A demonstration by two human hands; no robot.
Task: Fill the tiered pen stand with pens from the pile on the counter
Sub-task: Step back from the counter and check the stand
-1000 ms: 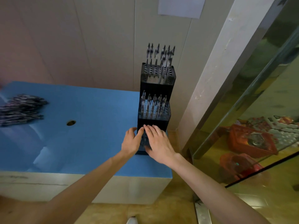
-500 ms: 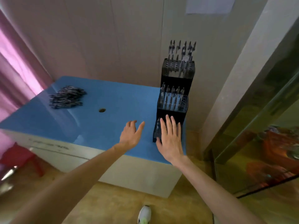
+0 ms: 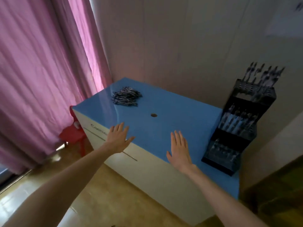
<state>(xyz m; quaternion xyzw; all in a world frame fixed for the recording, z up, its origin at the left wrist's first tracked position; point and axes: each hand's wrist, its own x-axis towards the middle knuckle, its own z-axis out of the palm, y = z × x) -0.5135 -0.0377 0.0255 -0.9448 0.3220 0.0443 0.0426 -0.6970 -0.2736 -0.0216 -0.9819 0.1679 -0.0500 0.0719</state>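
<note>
**Both hands empty over the counter, pens split between pile and stand**

So here's the view from the head cam. Both arms are stretched out over a blue counter top, and neither hand is holding anything. The left hand has its fingers straight and spread, palm down, sitting over the near edge of the counter. The right hand is the same deal: flat, fingers straight and close together, thumb out to the side, also over the near edge. Can't tell whether either palm actually touches the surface or just floats above it.

The pile of pens lies well beyond the left hand, toward the far left corner of the counter, a loose dark heap with pens pointing every which way. Well apart from both hands.

The black tiered pen stand stands upright to the right of the right hand, near it but not touching, at the right end of the counter. It has three stepped levels. The top tier has pens sticking up out of it, the middle tier too, and the lowest tier looks like it has some in as well, though it's blurry there so I won't count.

Between the hands and further out there's a small round hole in the counter top. Left of the left hand hangs a pink curtain, with a red stool tucked beside the white counter front.
</note>
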